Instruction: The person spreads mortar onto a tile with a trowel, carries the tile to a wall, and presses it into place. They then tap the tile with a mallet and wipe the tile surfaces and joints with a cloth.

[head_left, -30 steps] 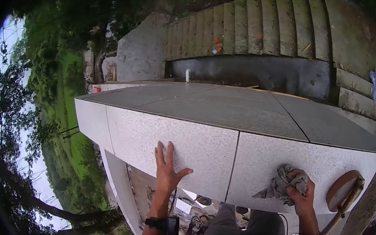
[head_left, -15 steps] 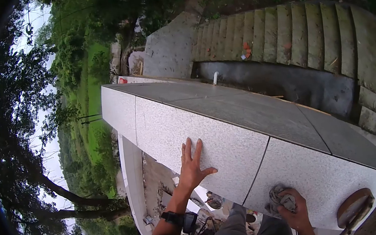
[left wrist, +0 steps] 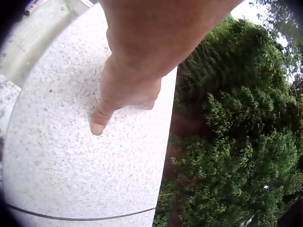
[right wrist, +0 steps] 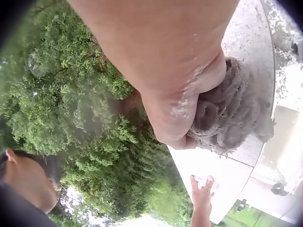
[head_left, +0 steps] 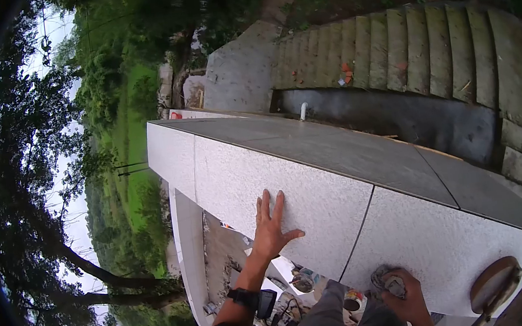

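In the head view my left hand (head_left: 271,234) rests on a white speckled slab (head_left: 319,221), fingers straight and spread, thumb out to the side. The left wrist view shows its thumb (left wrist: 98,125) touching that surface. My right hand (head_left: 408,295) grips a crumpled grey rag (head_left: 385,277) at the slab's near edge, just right of the dark joint (head_left: 360,229). Seen from the right wrist, the bunched rag (right wrist: 229,116) has frayed edges and overlaps the slab, with pale smears on the hand (right wrist: 180,106).
A brown curved band (head_left: 488,282) and a stick lie at the slab's right end. Grey tiles (head_left: 363,158) adjoin the far edge, with a white pipe (head_left: 303,112) beyond. Mossy steps (head_left: 383,52) rise behind. Below the near edge are cluttered ground and the person's legs (head_left: 330,319).
The right hand has brought the rag left and nearer the body, toward the joint and the slab's near edge. The left hand stays in place on the slab. The head view has shifted.
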Tool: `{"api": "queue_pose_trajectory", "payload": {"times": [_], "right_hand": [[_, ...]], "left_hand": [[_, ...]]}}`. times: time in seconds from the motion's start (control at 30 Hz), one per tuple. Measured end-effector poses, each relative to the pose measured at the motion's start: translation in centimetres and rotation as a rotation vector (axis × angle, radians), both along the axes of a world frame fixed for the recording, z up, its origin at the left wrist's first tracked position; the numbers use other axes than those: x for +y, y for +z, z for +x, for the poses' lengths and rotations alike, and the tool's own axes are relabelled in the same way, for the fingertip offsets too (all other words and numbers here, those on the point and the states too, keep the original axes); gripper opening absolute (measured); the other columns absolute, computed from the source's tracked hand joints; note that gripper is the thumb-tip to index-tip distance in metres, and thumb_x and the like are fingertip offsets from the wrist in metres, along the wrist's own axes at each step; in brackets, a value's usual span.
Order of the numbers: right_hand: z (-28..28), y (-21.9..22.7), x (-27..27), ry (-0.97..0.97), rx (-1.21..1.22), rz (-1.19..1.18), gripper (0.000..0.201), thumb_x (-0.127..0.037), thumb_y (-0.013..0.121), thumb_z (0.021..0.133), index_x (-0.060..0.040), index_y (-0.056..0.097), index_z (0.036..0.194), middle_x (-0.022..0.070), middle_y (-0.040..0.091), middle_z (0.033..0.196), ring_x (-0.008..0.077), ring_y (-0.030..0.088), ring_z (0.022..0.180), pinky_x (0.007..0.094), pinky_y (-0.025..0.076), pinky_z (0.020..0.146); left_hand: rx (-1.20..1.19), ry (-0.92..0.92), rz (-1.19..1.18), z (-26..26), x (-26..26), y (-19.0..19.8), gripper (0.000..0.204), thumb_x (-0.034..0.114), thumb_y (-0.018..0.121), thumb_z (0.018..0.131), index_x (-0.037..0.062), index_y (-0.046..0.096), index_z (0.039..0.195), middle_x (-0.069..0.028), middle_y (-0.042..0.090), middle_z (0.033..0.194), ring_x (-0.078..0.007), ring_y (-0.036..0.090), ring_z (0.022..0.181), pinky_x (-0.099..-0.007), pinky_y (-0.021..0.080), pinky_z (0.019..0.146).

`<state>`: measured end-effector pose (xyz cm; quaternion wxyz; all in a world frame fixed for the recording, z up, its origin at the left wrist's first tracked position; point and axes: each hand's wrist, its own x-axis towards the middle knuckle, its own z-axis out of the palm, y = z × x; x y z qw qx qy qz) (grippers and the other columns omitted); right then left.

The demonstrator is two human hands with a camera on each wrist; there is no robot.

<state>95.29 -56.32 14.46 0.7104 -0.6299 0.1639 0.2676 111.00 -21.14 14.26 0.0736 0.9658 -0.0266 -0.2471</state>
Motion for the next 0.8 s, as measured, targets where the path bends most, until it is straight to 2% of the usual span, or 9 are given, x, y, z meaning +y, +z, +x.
{"api": "queue_pose_trajectory", "payload": {"times": [0.17, 0.33, 0.37, 0.43, 0.53, 0.57, 0.6, 0.67, 0.8], "right_hand": [[0.5, 0.9, -4.0, -0.267, 0.240, -0.083, 0.031, 0.000, 0.063, 0.076, -0.0016, 0.063, 0.107, 0.0045, 0.061, 0.088, 0.0131, 0.058, 0.082, 0.0310, 0.049, 0.074], [-0.9, -0.9, -4.8, -0.572, 0.135, -0.159, 0.032, 0.001, 0.063, 0.076, -0.0013, 0.062, 0.108, 0.0052, 0.062, 0.090, 0.0130, 0.059, 0.087, 0.0302, 0.048, 0.079], [-1.0, -1.0, -4.3, -0.575, 0.133, -0.165, 0.032, 0.001, 0.063, 0.076, -0.0013, 0.062, 0.108, 0.0052, 0.062, 0.090, 0.0130, 0.059, 0.087, 0.0302, 0.048, 0.079], [-1.2, -0.6, -2.5, -0.278, 0.004, -0.205, 0.034, 0.000, 0.066, 0.076, -0.0004, 0.062, 0.110, 0.0080, 0.065, 0.093, 0.0155, 0.062, 0.090, 0.0302, 0.049, 0.081], [-1.0, 0.6, -0.4, -0.038, 0.194, 0.099, 0.038, -0.009, 0.073, 0.079, -0.0004, 0.063, 0.114, 0.0111, 0.068, 0.098, 0.0191, 0.065, 0.094, 0.0343, 0.051, 0.084], [-1.1, 1.8, -0.2, -0.014, 0.359, 0.203, 0.039, -0.012, 0.075, 0.080, -0.0006, 0.063, 0.116, 0.0121, 0.068, 0.099, 0.0202, 0.065, 0.095, 0.0360, 0.052, 0.085], [-3.0, 0.2, 1.0, -0.034, 0.062, 0.129, 0.040, -0.018, 0.075, 0.084, 0.0003, 0.062, 0.118, 0.0155, 0.068, 0.100, 0.0250, 0.067, 0.094, 0.0382, 0.053, 0.084], [-4.7, -0.3, 1.8, -0.031, -0.031, 0.056, 0.045, -0.029, 0.072, 0.086, 0.0004, 0.061, 0.118, 0.0202, 0.066, 0.102, 0.0327, 0.065, 0.096, 0.0402, 0.051, 0.084], [-7.7, 2.8, 0.6, -0.173, 0.061, -0.009, 0.044, -0.027, 0.069, 0.085, 0.0000, 0.061, 0.118, 0.0223, 0.065, 0.107, 0.0363, 0.063, 0.103, 0.0418, 0.049, 0.089]], "left_hand": [[-0.006, 0.001, -0.016, 0.0, 0.0, 0.1, 0.121, 0.038, 0.093, 0.061, 0.0147, 0.026, 0.158, -0.0311, 0.011, 0.161, -0.0565, 0.018, 0.145, -0.0581, 0.033, 0.114], [-0.027, -0.020, -0.032, -0.3, 0.2, -0.2, 0.121, 0.037, 0.094, 0.060, 0.0143, 0.026, 0.157, -0.0324, 0.013, 0.160, -0.0578, 0.018, 0.144, -0.0583, 0.033, 0.114], [-0.029, -0.020, 0.004, -0.2, 0.1, -0.3, 0.124, 0.037, 0.095, 0.058, 0.0151, 0.025, 0.158, -0.0311, 0.012, 0.161, -0.0558, 0.019, 0.145, -0.0566, 0.034, 0.114], [-0.029, -0.025, 0.034, -0.2, 0.1, -0.1, 0.127, 0.037, 0.096, 0.056, 0.0159, 0.024, 0.158, -0.0299, 0.012, 0.162, -0.0538, 0.019, 0.146, -0.0549, 0.035, 0.114], [-0.094, -0.036, 0.016, -0.5, 0.2, 0.1, 0.124, 0.031, 0.096, 0.056, 0.0120, 0.027, 0.157, -0.0306, 0.017, 0.160, -0.0501, 0.025, 0.145, -0.0515, 0.036, 0.114], [-0.110, -0.075, -0.033, -0.4, 0.4, -0.2, 0.123, 0.029, 0.096, 0.056, 0.0104, 0.028, 0.156, -0.0309, 0.019, 0.159, -0.0486, 0.027, 0.144, -0.0502, 0.037, 0.114], [-0.127, -0.074, -0.082, -0.5, 0.8, -0.6, 0.121, 0.027, 0.096, 0.056, 0.0119, 0.029, 0.156, -0.0330, 0.019, 0.158, -0.0533, 0.028, 0.142, -0.0524, 0.035, 0.114], [-0.103, -0.053, -0.148, -0.4, 0.7, -0.8, 0.117, 0.011, 0.093, 0.059, 0.0092, 0.028, 0.156, -0.0308, 0.022, 0.158, -0.0451, 0.029, 0.145, -0.0491, 0.034, 0.116], [-0.195, -0.142, -0.234, -1.2, -0.3, -0.6, 0.095, 0.000, 0.080, 0.073, 0.0041, 0.031, 0.154, -0.0209, 0.032, 0.158, -0.0382, 0.028, 0.148, -0.0469, 0.025, 0.121]]}}
